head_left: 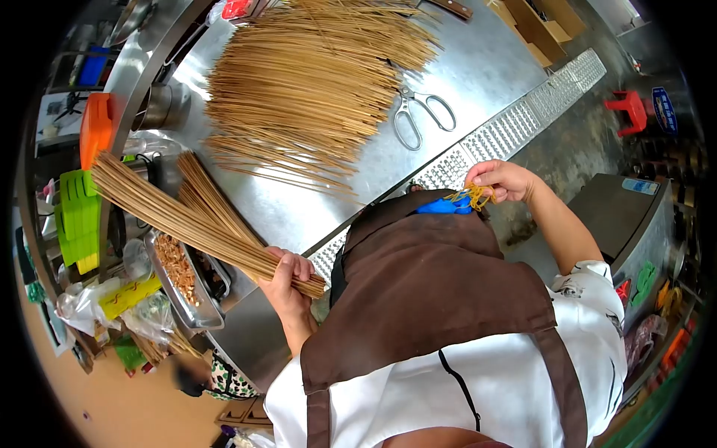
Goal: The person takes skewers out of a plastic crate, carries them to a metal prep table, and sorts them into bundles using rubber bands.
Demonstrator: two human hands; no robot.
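My left hand (284, 278) is closed round one end of a thick bundle of bamboo skewers (187, 220), which slants up to the left over the table edge. By the apron pocket, my right hand (504, 181) pinches a tangle of yellow rubber bands (478, 196). A blue item (446, 206) sticks out beside them; its kind is unclear. Across the steel table (291, 213) spreads a broad heap of loose skewers (299, 89). A second bundle of skewers (213, 194) lies partly under the held one. Metal scissors (418, 116) rest right of the heap.
A metal tray of brownish pieces (178, 272) stands at the left, near green plastic holders (77, 216) and an orange container (95, 127). A perforated metal strip (515, 116) runs along the table's near edge. Behind it are a cardboard box (534, 30) and a red stool (629, 112).
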